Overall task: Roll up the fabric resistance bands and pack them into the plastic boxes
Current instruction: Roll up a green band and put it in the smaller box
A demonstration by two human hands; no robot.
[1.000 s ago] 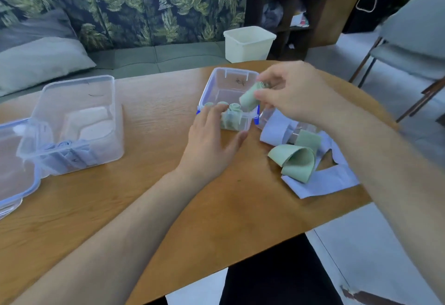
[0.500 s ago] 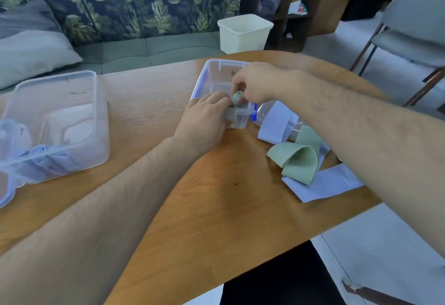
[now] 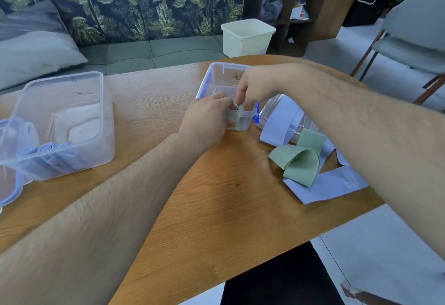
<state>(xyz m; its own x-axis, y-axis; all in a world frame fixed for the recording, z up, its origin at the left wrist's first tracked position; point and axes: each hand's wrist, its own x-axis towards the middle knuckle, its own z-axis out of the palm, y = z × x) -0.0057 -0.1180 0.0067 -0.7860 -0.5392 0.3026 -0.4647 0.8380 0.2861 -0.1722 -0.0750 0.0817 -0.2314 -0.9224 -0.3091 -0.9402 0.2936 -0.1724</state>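
We look down on a round wooden table (image 3: 228,208). Behind it stand a green sofa (image 3: 144,51) with a grey cushion (image 3: 36,51), a white bin (image 3: 245,37) and a dark shelf (image 3: 284,15). A grey chair (image 3: 414,47) stands at the right.

The table's curved edge sweeps from the far right down to the near middle. A folded green band (image 3: 302,165) lies on pale bands (image 3: 337,184) close to that edge. At the left, a large box (image 3: 96,124) holds blue rolls (image 3: 47,148). Bare wood lies between it and the hands, and in front of them.

A small clear box (image 3: 218,76) sits at the far middle of the table. The left hand (image 3: 204,121) grips its near wall, with the fingers curled over the rim. The right hand (image 3: 257,85) reaches down into the box from above, its curled fingertips pinching a green roll (image 3: 239,106) at the near end, just inside the wall.
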